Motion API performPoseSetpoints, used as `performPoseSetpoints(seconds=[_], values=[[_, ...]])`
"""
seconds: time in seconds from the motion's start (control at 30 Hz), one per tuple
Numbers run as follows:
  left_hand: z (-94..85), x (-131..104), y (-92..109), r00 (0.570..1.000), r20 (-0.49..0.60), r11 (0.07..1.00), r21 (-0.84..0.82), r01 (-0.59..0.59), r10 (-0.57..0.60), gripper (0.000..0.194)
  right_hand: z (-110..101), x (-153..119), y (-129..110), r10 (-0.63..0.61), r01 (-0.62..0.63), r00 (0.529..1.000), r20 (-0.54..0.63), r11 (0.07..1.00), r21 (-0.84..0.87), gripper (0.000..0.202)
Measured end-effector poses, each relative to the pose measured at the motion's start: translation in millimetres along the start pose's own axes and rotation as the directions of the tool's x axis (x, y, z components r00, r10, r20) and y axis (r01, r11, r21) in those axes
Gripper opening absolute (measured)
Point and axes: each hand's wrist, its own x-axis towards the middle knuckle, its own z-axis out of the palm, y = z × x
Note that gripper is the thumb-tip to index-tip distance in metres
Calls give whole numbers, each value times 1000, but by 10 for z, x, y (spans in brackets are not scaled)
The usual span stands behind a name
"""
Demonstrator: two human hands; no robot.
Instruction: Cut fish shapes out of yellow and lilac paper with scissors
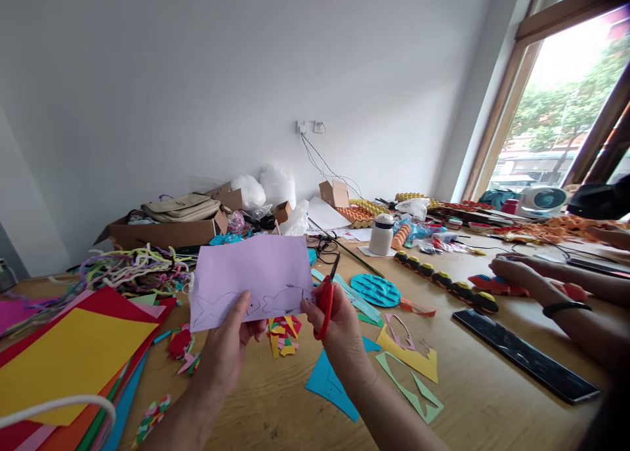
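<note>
A sheet of light purple paper (253, 264) is held up above the table, with outlines of two fish drawn along its lower part. My left hand (225, 346) grips its bottom edge, thumb in front over the drawing. In my right hand (344, 326) is a pair of red-handled scissors (325, 310), dark blades pointing up beside the sheet's right edge. Fingertips of that same hand also pinch the paper's lower right corner. Below lie a blue paper piece (332, 388) with a drawn outline, green paper offcuts (411, 385) and a yellow offcut (411, 356).
Coloured paper sheets (93, 352) are stacked at left, near a heap of pipe cleaners (147, 267). A white bottle (381, 234) stands behind. On the right are a black phone-like slab (524, 354), a black-and-yellow egg-carton strip (445, 281) and another person's hands (522, 274).
</note>
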Motion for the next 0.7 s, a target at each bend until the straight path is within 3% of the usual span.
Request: performPoseSetpoints(seconds=[0.43,0.7], values=[[33,-58,40,997,82,1000,20,-15,13,24,1,2,20,-9,9,1000,-7,1000,16,29],[20,-23,20,999,36,1000,-13,-13,14,22,8,-36,53,-42,42,999,-2,998,-37,22]])
